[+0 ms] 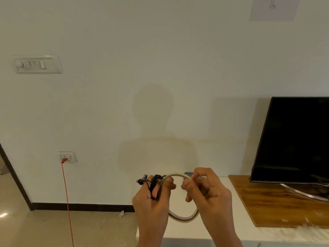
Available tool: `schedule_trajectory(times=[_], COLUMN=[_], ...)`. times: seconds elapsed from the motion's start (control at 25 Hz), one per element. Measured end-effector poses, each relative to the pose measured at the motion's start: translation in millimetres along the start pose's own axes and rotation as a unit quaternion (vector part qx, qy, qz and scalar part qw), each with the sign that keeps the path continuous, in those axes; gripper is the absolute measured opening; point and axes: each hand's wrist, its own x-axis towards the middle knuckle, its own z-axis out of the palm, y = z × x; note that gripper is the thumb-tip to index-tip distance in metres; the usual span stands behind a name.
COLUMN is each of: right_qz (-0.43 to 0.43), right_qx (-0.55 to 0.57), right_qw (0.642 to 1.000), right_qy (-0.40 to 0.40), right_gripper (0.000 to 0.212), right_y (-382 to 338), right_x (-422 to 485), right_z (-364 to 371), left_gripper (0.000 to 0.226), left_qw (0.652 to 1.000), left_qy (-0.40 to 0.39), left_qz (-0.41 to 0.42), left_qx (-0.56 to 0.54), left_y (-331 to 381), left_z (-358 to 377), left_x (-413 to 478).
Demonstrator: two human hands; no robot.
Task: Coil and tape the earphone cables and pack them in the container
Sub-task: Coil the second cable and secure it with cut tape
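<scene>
My left hand [153,202] grips a bundle of coiled black earphone cable [155,182] with a small plug or clip sticking out at its upper left. The same hand also holds the left side of a thin ring-shaped tape roll [185,217], thumb pressed inside the ring. My right hand [208,191] pinches the roll's top right edge between thumb and curled fingers. Both hands are raised above the white table [179,230]. The container is not in view.
A wooden board [267,202] lies on the table's right part and carries a dark television [293,139] on a metal stand. A red cord [67,202] hangs from a wall socket at left down toward the floor. A small scrap lies on the floor by the skirting.
</scene>
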Motion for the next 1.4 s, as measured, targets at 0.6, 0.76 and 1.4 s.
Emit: schedule_trajectory(times=[0.6,0.76,1.4], right_qz=[-0.035,-0.034,-0.06], right_qx=[0.017,-0.018,0.028], right_qw=[0.986,0.999,0.994], right_qy=[0.16,0.006,-0.084], right_gripper=[0.014,0.013,0.018], right_y=[16.0,11.1,4.4], right_x=[-17.7,0.3,4.4], right_z=[22.9,-7.1,-9.4], left_gripper=[0.023,0.035,0.018], left_qw=[0.989,0.993,0.99], left_qy=[0.078,-0.089,-0.098], left_qz=[-0.125,-0.034,-0.006], left_qx=[-0.009,0.074,-0.104], left_y=[0.3,-4.5,5.9], left_z=[13.6,-8.9,2.7], left_x=[-3.5,16.3,-2.4])
